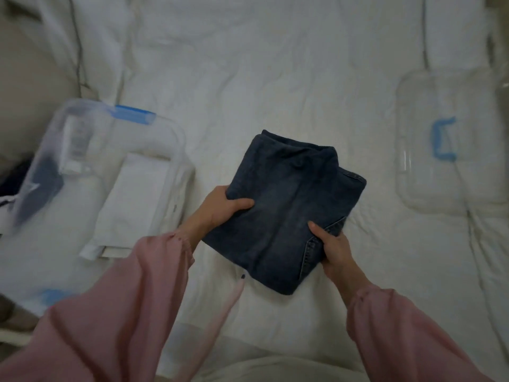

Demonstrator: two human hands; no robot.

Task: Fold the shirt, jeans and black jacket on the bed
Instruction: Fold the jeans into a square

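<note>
Left hand (220, 208) and right hand (334, 244) grip the folded jeans (281, 205).

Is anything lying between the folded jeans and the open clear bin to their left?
Nothing visible. The left hand and right hand grip the jeans. Only bare sheet separates them from the bin, whose lid lies off to the right.

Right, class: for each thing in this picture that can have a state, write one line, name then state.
jeans: folded into a square bundle, held by both hands.
left hand: grips the jeans' left edge.
right hand: grips the jeans' right edge.
storage bin: open, lid off.
white shirt: folded, inside the storage bin.
lid: off, lying flat on the bed.
</note>
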